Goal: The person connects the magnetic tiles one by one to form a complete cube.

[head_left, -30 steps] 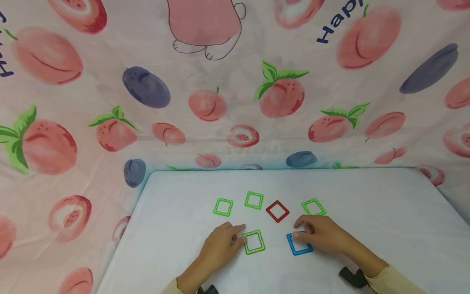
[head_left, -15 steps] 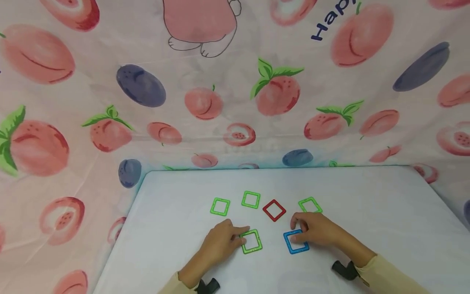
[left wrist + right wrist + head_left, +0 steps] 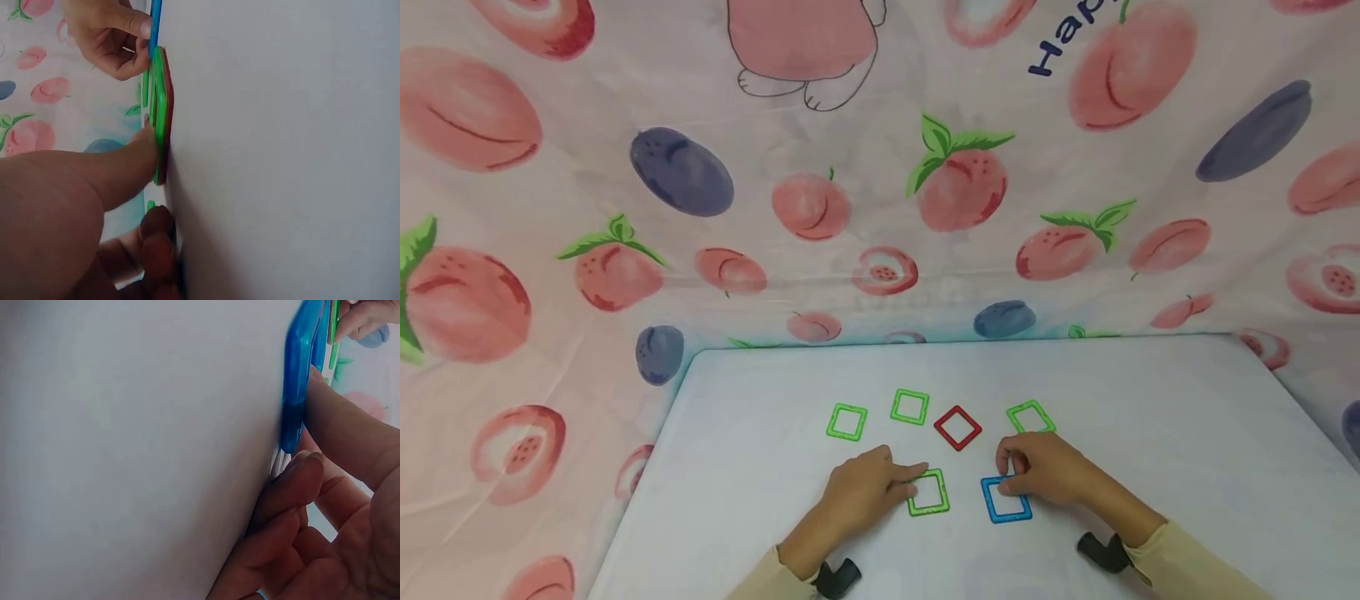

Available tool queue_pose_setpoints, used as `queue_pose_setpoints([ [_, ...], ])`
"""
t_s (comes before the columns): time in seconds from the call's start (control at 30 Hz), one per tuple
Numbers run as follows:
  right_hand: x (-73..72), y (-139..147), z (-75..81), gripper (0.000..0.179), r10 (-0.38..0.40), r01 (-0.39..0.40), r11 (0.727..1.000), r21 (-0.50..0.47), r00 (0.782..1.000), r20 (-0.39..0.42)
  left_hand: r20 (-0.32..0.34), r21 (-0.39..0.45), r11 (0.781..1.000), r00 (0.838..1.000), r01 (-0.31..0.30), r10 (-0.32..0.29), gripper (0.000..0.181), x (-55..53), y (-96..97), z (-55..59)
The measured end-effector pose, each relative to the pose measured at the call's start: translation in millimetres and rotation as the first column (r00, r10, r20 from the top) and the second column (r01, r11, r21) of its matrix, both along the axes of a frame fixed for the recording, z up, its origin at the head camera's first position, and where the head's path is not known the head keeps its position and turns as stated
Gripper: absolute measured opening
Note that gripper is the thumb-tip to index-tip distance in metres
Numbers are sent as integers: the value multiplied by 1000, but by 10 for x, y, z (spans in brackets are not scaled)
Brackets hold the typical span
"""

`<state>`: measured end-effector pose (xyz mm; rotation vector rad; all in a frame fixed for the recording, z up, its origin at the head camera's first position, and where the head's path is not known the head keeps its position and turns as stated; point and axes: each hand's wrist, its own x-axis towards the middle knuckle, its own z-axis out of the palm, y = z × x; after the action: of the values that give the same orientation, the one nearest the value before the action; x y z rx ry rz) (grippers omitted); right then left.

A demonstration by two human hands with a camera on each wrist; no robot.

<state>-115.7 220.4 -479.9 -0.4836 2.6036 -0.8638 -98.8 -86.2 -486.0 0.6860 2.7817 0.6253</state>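
A green square frame (image 3: 928,512), like a magnetic building tile, lies on the white table. My left hand (image 3: 861,492) holds it near its upper left corner, thumb on the left side and index finger stretched along the far edge. In the left wrist view, a dark red layer (image 3: 169,119) shows along the underside of the green frame. To the right lies a blue square frame (image 3: 1009,518). My right hand (image 3: 1048,467) holds its far side with thumb and index finger, the other fingers curled. In the right wrist view, the thumb presses against the blue frame (image 3: 297,394).
Farther back lie a green frame (image 3: 830,423) at left, another green frame (image 3: 893,404), a red frame (image 3: 938,427) turned like a diamond, and a third green frame (image 3: 1018,408) just beyond my right hand. A peach-printed cloth (image 3: 820,275) hangs behind the table (image 3: 760,383).
My left hand has moved right with the green frame, narrowing the gap to the blue one. The blue frame has shifted slightly toward me and turned a little. The head view has drifted.
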Motion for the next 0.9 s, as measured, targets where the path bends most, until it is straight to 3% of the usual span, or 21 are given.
queue_pose_setpoints([
  [0.2,0,10,6,20,8,-8,1000,-20,1000,15,32,-36,998,998,55,-54,45,-14,-48,16],
  [0.5,-41,61,55,20,-10,17,998,-56,993,121,61,-15,996,995,82,-81,44,-28,-109,30],
  [0.63,-68,73,75,27,17,-3,995,-98,990,141,82,7,997,993,83,-83,44,-40,-145,34],
  [0.9,-54,131,83,35,12,26,989,-146,968,252,105,9,994,989,105,-106,45,-22,-157,28],
])
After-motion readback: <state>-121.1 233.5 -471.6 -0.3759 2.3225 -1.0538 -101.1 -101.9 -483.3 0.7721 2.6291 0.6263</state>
